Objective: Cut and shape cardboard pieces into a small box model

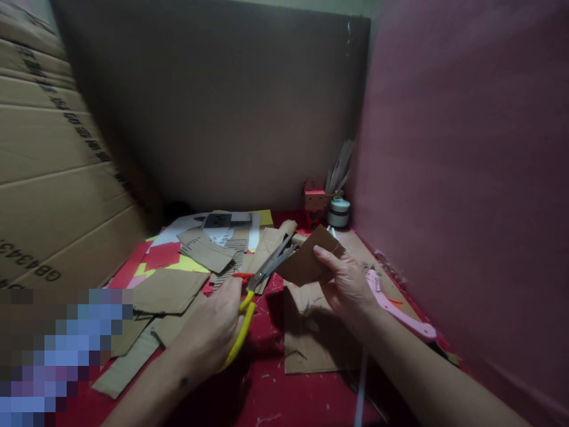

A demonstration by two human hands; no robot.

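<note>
My left hand (224,314) is wrapped round the handles of yellow-handled scissors (240,341). Their blades are parted and point up and to the right, with the tips at the left edge of a brown cardboard piece (306,261). That piece is pinched in my right hand (340,276), thumb on top, and held above the red surface. Below it lies a larger creased cardboard sheet (311,350). More cut cardboard pieces (171,290) lie to the left of my left hand.
Coloured paper (162,255) and a corrugated piece (207,250) lie at the back left. A small box figure (315,201) and a pale jar (338,212) stand at the back. A pink tool (400,314) lies right. Cardboard (57,148) and a pink wall (466,178) flank the surface.
</note>
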